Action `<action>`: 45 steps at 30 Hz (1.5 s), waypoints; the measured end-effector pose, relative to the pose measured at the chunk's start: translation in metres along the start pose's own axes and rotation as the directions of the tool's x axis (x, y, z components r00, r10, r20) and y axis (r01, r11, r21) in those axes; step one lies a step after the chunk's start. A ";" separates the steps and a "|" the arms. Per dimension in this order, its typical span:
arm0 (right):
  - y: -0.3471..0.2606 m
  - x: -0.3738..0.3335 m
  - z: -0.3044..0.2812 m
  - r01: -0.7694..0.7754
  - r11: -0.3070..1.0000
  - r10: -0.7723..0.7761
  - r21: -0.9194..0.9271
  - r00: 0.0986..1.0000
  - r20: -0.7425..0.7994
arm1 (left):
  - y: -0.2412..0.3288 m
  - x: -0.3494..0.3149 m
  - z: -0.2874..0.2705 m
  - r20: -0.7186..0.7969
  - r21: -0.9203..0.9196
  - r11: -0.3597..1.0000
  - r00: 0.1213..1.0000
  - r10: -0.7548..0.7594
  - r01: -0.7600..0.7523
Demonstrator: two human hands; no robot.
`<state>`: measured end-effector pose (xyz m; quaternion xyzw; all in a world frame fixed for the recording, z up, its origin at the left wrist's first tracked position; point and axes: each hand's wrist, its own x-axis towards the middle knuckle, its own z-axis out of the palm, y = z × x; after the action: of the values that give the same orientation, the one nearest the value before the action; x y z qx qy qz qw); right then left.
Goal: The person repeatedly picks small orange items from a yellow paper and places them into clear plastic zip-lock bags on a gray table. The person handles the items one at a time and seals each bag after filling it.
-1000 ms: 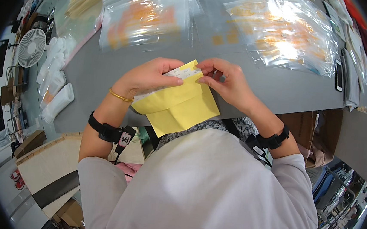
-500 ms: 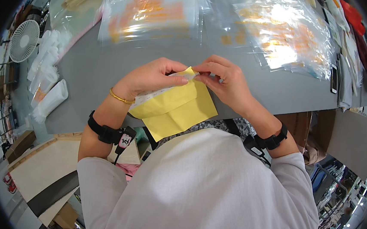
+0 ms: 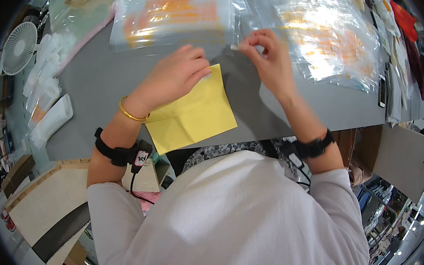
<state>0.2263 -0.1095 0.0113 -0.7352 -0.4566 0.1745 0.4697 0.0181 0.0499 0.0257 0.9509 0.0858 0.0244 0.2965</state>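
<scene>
A yellow paper envelope [image 3: 193, 116] lies slanted at the table's near edge, its lower corner jutting past the edge. My left hand [image 3: 174, 77], with a gold bangle at the wrist, is over its upper left side. The fingers are bent and slightly blurred, closed at the envelope's top edge, where a bit of white shows by the fingertips; the hand hides the rest of that edge. Up and to the right, clear of the envelope, my right hand [image 3: 270, 57] pinches a small whitish scrap [image 3: 234, 47] between thumb and fingertips.
Clear plastic bags with orange print [image 3: 173, 17] are stacked at the back; a shinier pile of bags [image 3: 328, 42] is at the back right. White plastic-wrapped bundles [image 3: 54, 117] line the left edge near a white fan [image 3: 19, 47]. A phone [image 3: 382, 91] lies at the right edge.
My right hand has left the envelope and moved up and right with the whitish scrap. My left hand has shifted slightly up and left. The white patterned strip on the envelope is mostly out of sight.
</scene>
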 end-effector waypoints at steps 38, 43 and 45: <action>0.101 0.102 -0.113 -0.151 0.943 0.082 -0.298 0.970 -0.230 | 0.009 0.002 0.006 0.197 -0.652 0.642 0.908 -0.371 0.404; 0.076 0.074 -0.151 -0.049 0.444 -0.414 -0.895 0.874 -0.254 | 0.023 0.017 0.007 0.269 -0.685 0.582 0.895 -0.356 0.438; 0.047 0.041 -0.109 0.095 0.955 -0.162 -0.282 0.961 -0.224 | 0.030 0.024 0.006 0.278 -0.679 0.582 0.890 -0.361 0.448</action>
<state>0.3460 -0.1399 0.0325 -0.7765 -0.4617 -0.0122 0.4287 0.0472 0.0267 0.0370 0.7084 0.2668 -0.0639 0.6503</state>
